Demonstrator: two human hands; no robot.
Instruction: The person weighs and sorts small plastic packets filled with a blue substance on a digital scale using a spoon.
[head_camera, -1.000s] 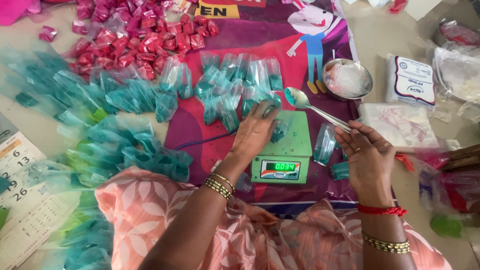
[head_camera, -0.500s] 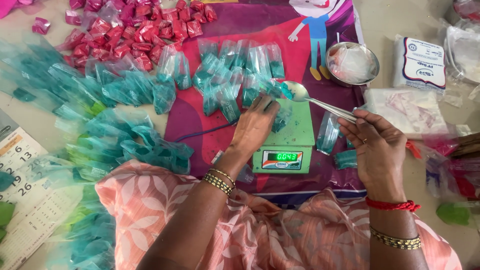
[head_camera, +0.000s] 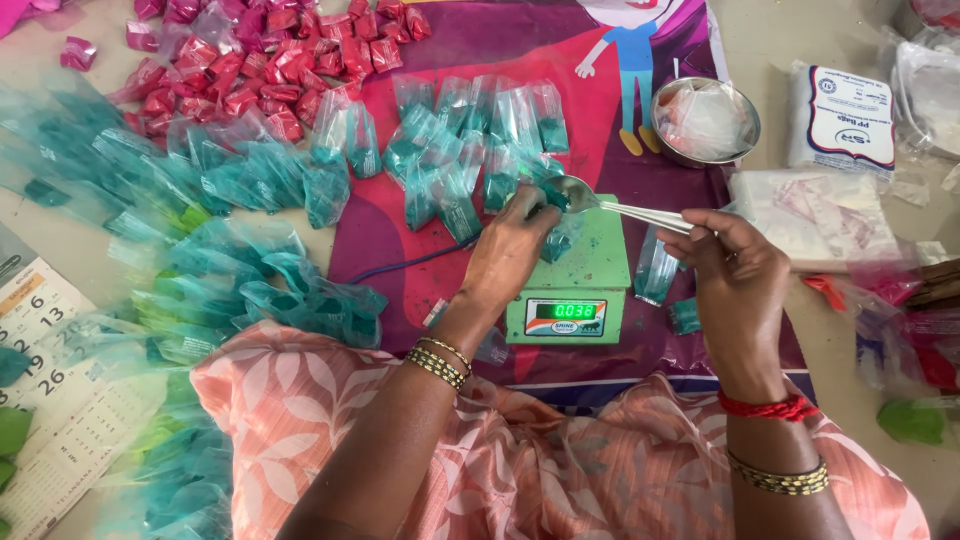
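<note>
Heaps of teal-filled plastic packets (head_camera: 200, 190) lie well off to the left of the left hand (head_camera: 510, 250). Its grip pinches a small clear packet (head_camera: 556, 240) holding teal powder, upright on the green digital scale (head_camera: 580, 275). Just above that grip hangs the bowl of a steel spoon (head_camera: 570, 192), its handle running rightward into the clenched grip of the right hand (head_camera: 735, 275). Beyond sits a steel bowl (head_camera: 745, 125).
</note>
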